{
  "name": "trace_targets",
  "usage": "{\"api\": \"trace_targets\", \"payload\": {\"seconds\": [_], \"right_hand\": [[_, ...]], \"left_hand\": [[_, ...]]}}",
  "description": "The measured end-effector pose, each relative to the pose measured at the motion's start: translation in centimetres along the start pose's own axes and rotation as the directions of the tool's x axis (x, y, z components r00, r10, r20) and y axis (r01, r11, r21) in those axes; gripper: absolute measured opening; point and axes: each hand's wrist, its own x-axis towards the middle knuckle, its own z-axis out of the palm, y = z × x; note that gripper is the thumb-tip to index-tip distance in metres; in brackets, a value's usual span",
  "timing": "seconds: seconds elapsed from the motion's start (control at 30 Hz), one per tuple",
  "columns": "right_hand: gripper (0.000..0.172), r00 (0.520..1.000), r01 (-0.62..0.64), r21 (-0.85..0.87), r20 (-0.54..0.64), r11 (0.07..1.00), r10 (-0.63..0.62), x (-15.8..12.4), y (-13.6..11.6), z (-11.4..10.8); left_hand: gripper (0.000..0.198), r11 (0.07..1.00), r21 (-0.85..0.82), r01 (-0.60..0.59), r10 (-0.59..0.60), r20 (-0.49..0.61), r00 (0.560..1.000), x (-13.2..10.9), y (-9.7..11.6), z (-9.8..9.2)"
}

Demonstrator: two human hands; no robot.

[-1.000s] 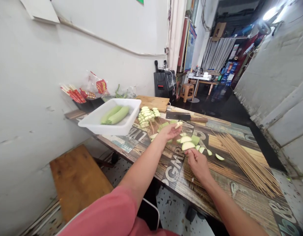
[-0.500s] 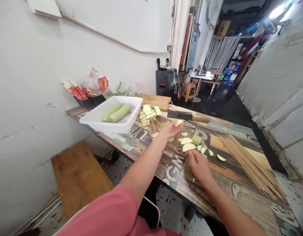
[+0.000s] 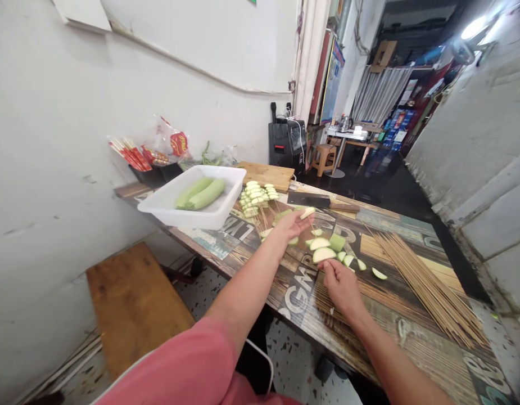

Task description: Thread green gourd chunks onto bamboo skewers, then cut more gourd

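Note:
My left hand (image 3: 294,224) holds a pale zucchini slice (image 3: 307,212) at its fingertips, a thin stick showing just below it. Closer to me, my right hand (image 3: 342,284) pinches the lower edge of a half-round zucchini slice (image 3: 324,255). Another cut slice (image 3: 319,243) lies right behind that one. Beside them sit a green zucchini chunk (image 3: 337,242) and several small cut pieces (image 3: 348,260). Beyond my left hand, skewered zucchini slices (image 3: 255,197) are piled with their sticks pointing toward me.
A white plastic tub (image 3: 226,211) holds two whole zucchini (image 3: 206,194). Behind the slices lies a cleaver (image 3: 308,199), with a wooden board (image 3: 268,175) farther back. Bare bamboo skewers (image 3: 428,287) spread across the table's right side. A wooden bench (image 3: 133,304) stands lower left.
Both hands stay almost in the same place, with the same slices at their fingers. The view has shifted very slightly.

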Motion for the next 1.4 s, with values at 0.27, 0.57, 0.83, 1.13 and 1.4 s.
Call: {"api": "trace_targets", "payload": {"seconds": [0.27, 0.57, 0.83, 1.13, 1.4], "right_hand": [[0.040, 0.999, -0.028, -0.001, 0.026, 1.000, 0.028, -0.09, 0.00, -0.08], [0.038, 1.000, -0.008, 0.040, 0.014, 0.999, 0.007, -0.18, -0.20, 0.00], [0.038, 1.000, 0.001, 0.043, 0.015, 0.999, -0.001, -0.16, -0.15, 0.02], [0.038, 1.000, -0.001, 0.026, 0.010, 1.000, 0.000, -0.10, -0.17, -0.01], [0.037, 1.000, 0.011, 0.060, 0.007, 0.998, -0.011, -0.11, -0.06, 0.03]], "left_hand": [[0.012, 1.000, -0.001, -0.011, 0.011, 0.005, 1.000, 0.35, 0.09, -0.23], [0.010, 1.000, 0.008, -0.011, 0.011, 0.004, 1.000, 0.24, 0.08, -0.10], [0.011, 1.000, 0.019, 0.007, -0.006, -0.016, 1.000, -0.07, 0.19, 0.14], [0.010, 1.000, 0.010, -0.003, 0.003, -0.008, 1.000, 0.05, 0.12, 0.01], [0.011, 1.000, 0.006, -0.008, 0.008, 0.001, 1.000, 0.28, 0.14, -0.15]]}}
